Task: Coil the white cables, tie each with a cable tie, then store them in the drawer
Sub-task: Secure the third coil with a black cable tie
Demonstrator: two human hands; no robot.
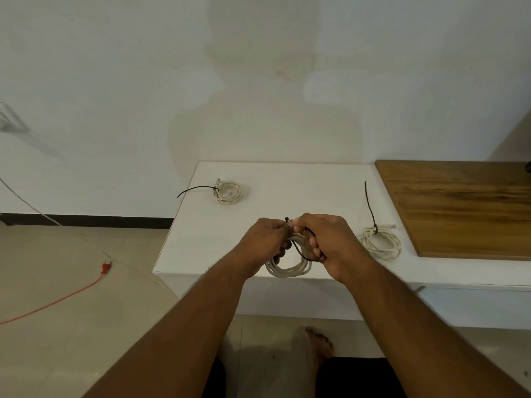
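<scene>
A white table (287,182) bears far coil (228,191), right coil (380,242), wooden board (465,208).

Plain home rm, white cabinet (287,182), tile floor (71,268)

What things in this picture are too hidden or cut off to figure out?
Head view only:
- On the black cable tie, whether it is threaded shut: hidden by the fingers.
- Top of the held coil: covered by the left hand and right hand.
- The dark object by the wooden board: cut off by the right edge.
- The drawer: nowhere in view.
</scene>
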